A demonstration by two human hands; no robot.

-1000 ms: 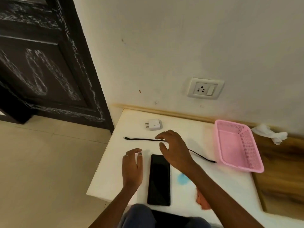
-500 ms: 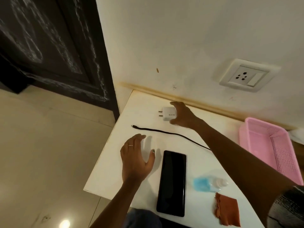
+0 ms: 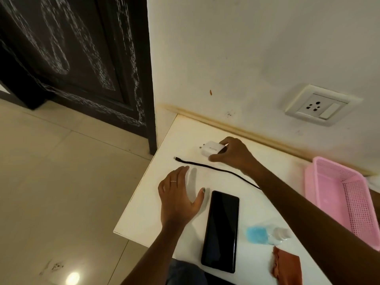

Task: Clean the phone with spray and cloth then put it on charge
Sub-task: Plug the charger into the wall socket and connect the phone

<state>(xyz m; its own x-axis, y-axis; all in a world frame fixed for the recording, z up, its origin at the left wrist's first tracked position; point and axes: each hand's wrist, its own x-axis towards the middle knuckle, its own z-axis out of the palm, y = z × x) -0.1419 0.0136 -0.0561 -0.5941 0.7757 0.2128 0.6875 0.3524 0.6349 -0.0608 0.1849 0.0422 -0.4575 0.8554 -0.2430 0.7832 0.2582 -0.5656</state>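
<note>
r hand grip pinches white charger; l hand flat, fingers relaxed, beside phone.

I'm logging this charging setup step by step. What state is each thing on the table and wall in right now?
White charger adapter: on the table, gripped by the right hand.
Black charging cable: lying loose, plugged into nothing visible.
Black slab phone: flat, screen dark, no cable attached.
Left hand: open, flat on the white table.
Blue-liquid spray bottle: on its side.
Rust-brown cloth: crumpled.
White wall socket: nothing plugged in.
Pink plastic basket: upright.
</note>
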